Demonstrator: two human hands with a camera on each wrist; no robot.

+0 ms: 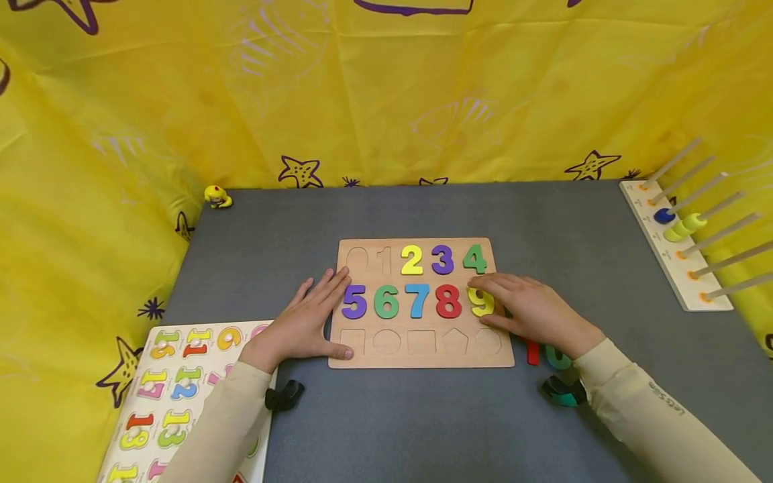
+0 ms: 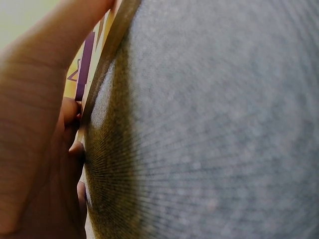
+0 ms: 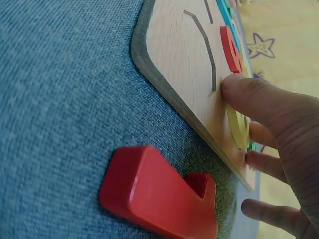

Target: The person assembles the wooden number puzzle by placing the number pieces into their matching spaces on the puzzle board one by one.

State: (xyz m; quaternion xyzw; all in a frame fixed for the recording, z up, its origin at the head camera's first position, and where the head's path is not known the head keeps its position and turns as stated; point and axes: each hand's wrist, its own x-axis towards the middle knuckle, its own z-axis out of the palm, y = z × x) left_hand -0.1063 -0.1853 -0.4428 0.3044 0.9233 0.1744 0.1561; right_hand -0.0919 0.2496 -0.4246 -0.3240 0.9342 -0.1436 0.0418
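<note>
A wooden number board point(image 1: 386, 362) lies flat on the grey table, with a 0 and a 1 outlined at its upper left. Coloured numerals 2 through 9 sit on it, among them a purple 5 point(image 1: 354, 302) and a red 8 point(image 1: 449, 301). My left hand point(image 1: 311, 322) rests on the board's left edge, fingers straight and thumb at the lower corner. With thumb and fingers on opposite sides, my right hand point(image 1: 531, 312) pinches the yellow number 9 point(image 3: 236, 127). A red number 1 point(image 3: 159, 194) and a green number 0 point(image 1: 557, 357) lie by my right wrist.
At lower left, partly under my left forearm, lies a white puzzle board point(image 1: 208, 409) of two-digit numbers. A white peg stand point(image 1: 670, 258) with upright sticks and a few beads stands at right. A small yellow toy point(image 1: 217, 196) sits at the far left corner, before a yellow curtain point(image 1: 386, 100).
</note>
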